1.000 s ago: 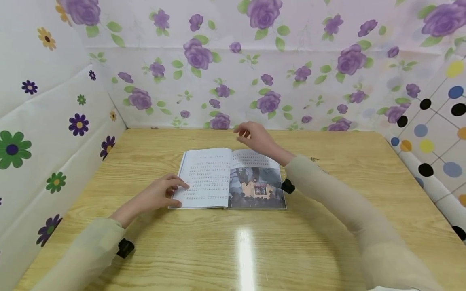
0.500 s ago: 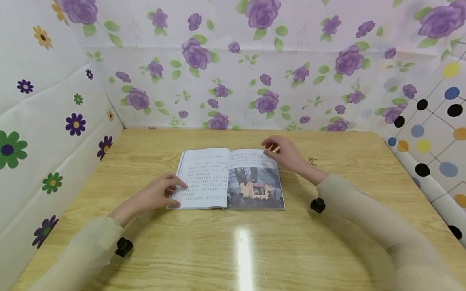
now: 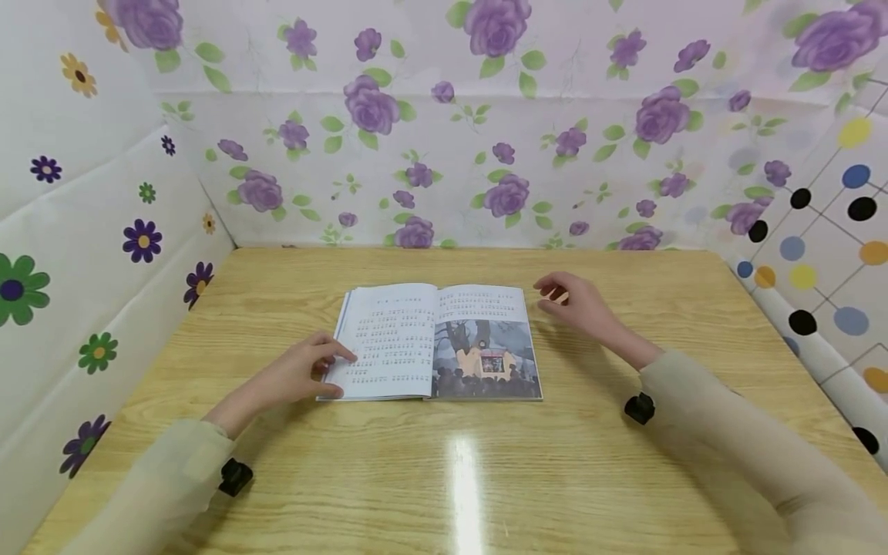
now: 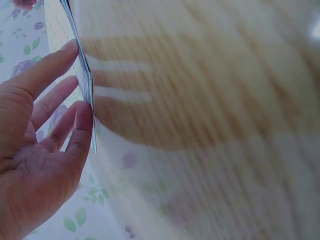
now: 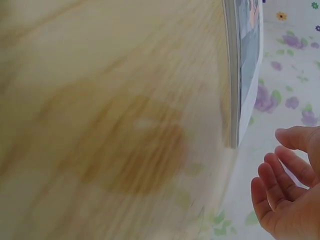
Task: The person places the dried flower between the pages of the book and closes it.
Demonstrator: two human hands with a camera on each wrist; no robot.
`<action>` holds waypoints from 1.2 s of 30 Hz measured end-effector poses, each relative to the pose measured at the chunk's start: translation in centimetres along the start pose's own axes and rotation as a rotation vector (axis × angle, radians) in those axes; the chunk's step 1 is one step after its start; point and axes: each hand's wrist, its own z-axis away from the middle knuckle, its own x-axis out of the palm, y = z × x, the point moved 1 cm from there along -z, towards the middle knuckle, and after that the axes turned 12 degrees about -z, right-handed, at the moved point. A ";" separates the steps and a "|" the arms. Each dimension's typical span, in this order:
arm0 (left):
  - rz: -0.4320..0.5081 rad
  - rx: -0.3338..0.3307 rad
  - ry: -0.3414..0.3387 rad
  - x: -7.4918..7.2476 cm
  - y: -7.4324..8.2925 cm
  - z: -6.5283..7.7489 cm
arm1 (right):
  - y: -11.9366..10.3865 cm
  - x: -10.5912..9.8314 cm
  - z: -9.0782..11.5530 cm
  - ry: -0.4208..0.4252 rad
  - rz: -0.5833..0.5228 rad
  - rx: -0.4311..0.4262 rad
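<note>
An open book [image 3: 395,339] lies flat on the wooden table, text on its left page and a picture of a small lit stage below text on its right page. My left hand [image 3: 301,370] rests on the left page's outer lower edge, fingers spread and loosely bent. In the left wrist view, fingertips [image 4: 82,115] of that hand touch the book's edge [image 4: 86,75]. Just right of the book, my right hand [image 3: 579,308] hovers over the table with loosely curved fingers, holding nothing. The right wrist view has that hand [image 5: 292,185] apart from the book's edge [image 5: 232,75].
The shiny wooden table [image 3: 347,478] reflects a light near its front. Behind it stands a wall covering with purple flowers [image 3: 506,196]. A flowered covering [image 3: 97,351] flanks the left side, and a dotted one [image 3: 805,277] the right. Small dark cameras [image 3: 640,408] sit at the wrists.
My right hand has moved from above the right page's top edge, rightward and nearer, to beside the book. My left hand stays on the left page; the book lies as before.
</note>
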 end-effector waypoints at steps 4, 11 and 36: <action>0.007 0.008 0.004 0.1 0.0 0.0 | 0.9 -0.7 1.0 -0.002 0.028 0.023; 0.004 -0.003 0.006 0.1 0.0 0.1 | 2.3 -2.0 2.3 0.004 0.051 0.074; 0.022 -0.001 -0.009 -0.2 0.4 0.1 | 3.8 -4.3 3.3 -0.063 0.150 0.167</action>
